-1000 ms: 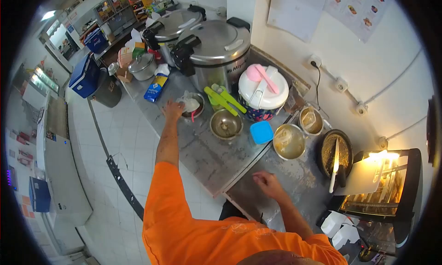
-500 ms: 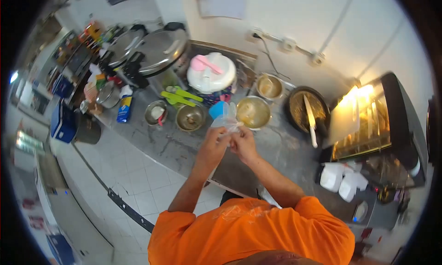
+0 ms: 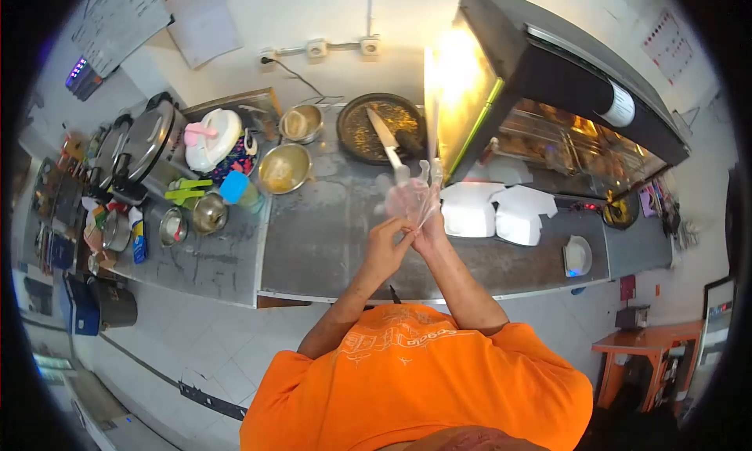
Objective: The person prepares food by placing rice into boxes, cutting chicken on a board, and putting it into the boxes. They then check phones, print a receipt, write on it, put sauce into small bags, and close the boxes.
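A thin clear plastic glove [image 3: 419,196] is stretched over my right hand [image 3: 428,225], its empty fingers flaring upward. My left hand [image 3: 390,246] pinches the glove's edge near the wrist. Just beyond them, a knife [image 3: 384,135] with a white handle lies across a round dark pan [image 3: 366,106]. Two open white foam boxes [image 3: 470,220] sit on the counter to the right of my hands.
Metal bowls [image 3: 285,168], a blue-lidded container [image 3: 233,187], a white-lidded pot [image 3: 215,140] and pressure cookers [image 3: 146,147] stand at the left. A lit glass display warmer [image 3: 548,149] fills the back right. A small clear tub [image 3: 578,257] lies near the front edge.
The view has swung right, bringing the warmer and foam boxes closer to centre. Both hands have moved from beside the bowls to in front of the pan, with the clear plastic between them.
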A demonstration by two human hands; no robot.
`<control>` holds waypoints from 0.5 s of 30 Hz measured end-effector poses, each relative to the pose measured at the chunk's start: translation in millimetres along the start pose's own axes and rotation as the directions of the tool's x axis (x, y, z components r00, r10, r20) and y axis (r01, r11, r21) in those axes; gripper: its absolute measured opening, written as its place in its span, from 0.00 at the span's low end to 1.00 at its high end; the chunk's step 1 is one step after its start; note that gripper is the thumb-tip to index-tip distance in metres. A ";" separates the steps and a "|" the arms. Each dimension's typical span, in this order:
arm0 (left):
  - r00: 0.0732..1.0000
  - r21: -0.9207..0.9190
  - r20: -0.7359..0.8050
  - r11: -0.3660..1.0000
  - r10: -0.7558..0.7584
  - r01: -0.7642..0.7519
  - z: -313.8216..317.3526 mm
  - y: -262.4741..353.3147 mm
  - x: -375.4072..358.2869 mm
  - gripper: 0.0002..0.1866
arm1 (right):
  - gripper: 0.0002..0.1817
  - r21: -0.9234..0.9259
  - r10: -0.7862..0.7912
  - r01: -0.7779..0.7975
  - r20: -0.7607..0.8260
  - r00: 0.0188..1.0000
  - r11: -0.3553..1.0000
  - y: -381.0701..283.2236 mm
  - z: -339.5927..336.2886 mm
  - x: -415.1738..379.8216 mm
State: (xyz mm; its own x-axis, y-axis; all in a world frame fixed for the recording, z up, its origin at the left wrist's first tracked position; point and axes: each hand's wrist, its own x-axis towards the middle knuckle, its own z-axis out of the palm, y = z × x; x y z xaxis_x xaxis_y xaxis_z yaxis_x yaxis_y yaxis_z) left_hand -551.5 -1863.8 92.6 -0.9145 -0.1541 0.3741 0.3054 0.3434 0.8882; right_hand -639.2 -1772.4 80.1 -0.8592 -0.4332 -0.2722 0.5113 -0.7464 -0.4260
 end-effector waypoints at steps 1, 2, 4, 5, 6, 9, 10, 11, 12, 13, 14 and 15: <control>0.999 0.013 0.034 1.000 -0.003 0.002 15.4 0.2 0.1 0.06 | 0.26 0.031 0.066 -0.068 0.072 0.995 0.997 -16.5 -10.0 -6.8; 0.998 0.026 0.067 1.000 -0.011 0.010 28.6 0.3 -1.9 0.06 | 0.27 0.056 0.134 -0.143 0.143 0.981 0.988 -31.9 -19.3 -14.5; 0.991 0.014 0.135 1.000 -0.016 0.014 48.4 -2.3 -4.5 0.07 | 0.38 -0.118 0.134 -0.112 0.208 0.969 0.987 -49.8 -38.9 -12.9; 0.986 0.011 0.164 1.000 -0.018 0.016 56.4 -3.8 -4.9 0.07 | 0.42 -0.120 0.137 -0.119 0.159 0.978 0.986 -54.5 -54.2 -8.8; 0.984 0.019 0.178 1.000 -0.023 0.020 63.9 -4.8 -4.1 0.07 | 0.45 -0.122 0.140 -0.126 0.112 0.984 0.984 -60.2 -50.0 -12.1; 0.969 0.030 0.247 0.999 -0.025 0.018 80.8 -5.5 -2.7 0.07 | 0.53 -0.072 0.246 -0.237 0.181 0.952 0.969 -68.4 -66.7 -8.7; 0.957 0.023 0.290 1.000 -0.019 0.013 84.4 -3.8 -4.7 0.07 | 0.53 -0.082 0.248 -0.241 0.095 0.964 0.967 -67.6 -61.9 -5.5; 0.943 0.015 0.333 1.000 -0.012 0.007 86.8 -2.4 -6.1 0.07 | 0.53 -0.091 0.247 -0.245 0.009 0.969 0.965 -65.1 -56.6 -3.0; 0.936 0.002 0.350 1.000 -0.024 0.025 85.2 -4.0 -5.5 0.08 | 0.50 -0.035 0.237 -0.239 -0.042 0.971 0.970 -62.7 -39.0 -7.3; 0.929 -0.012 0.369 0.999 -0.035 0.042 80.1 -7.2 -4.3 0.08 | 0.49 -0.171 0.214 -0.220 -0.053 0.975 0.961 -60.6 -39.3 -1.5; 0.922 -0.024 0.385 0.998 -0.041 0.055 74.1 -10.2 -0.2 0.09 | 0.47 -0.306 0.186 -0.195 -0.058 0.981 0.932 -59.5 -41.6 10.5; 0.924 -0.173 0.365 0.967 -0.113 0.187 66.8 -13.0 1.3 0.09 | 0.46 -0.434 0.156 -0.165 -0.056 0.986 0.886 -58.1 -40.3 25.6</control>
State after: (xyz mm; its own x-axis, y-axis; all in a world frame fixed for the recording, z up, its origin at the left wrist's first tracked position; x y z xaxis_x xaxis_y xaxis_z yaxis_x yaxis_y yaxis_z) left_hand -574.3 -1806.6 63.7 -0.9765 0.1570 0.1475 0.1702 0.1425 0.9750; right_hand -690.2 -1719.8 63.1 -0.7662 -0.5156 -0.3836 0.6029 -0.3702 -0.7067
